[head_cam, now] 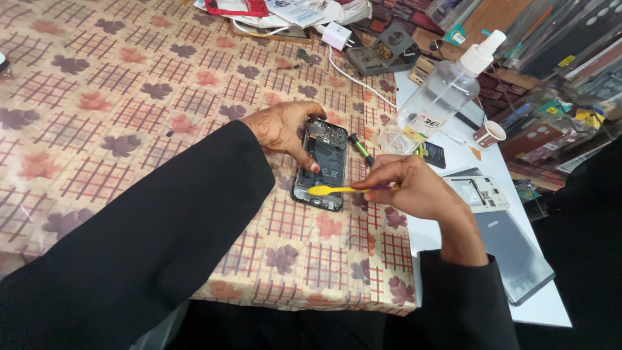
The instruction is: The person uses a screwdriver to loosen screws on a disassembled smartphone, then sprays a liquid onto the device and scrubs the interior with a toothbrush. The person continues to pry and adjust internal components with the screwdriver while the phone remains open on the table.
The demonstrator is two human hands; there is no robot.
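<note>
Opened phone [322, 165], back cover off and innards facing up, lying flat on the table [129, 97] atop a patterned cloth of leaves and checks, near the cloth's right edge. Pinned there by the left hand [285, 129], palm draped over the upper left corner and a fingertip pressed onto the middle of the body, presumably to stop it sliding under the tool. Gripped in the right hand [414, 188], pinched between thumb and fingers like a pen: a yellow brush [332, 190] with a purple handle end, head lying across the lower part of the phone, touching or just above it. Just right of the phone, a small green-tipped screwdriver [360, 149]. Farther right, within easy reach, a clear spray bottle [447, 87], tilted, and a detached white phone back [478, 192] on the white surface beside a grey tablet [515, 249]. At the far edge, a white charger [337, 35] with cable.
</note>
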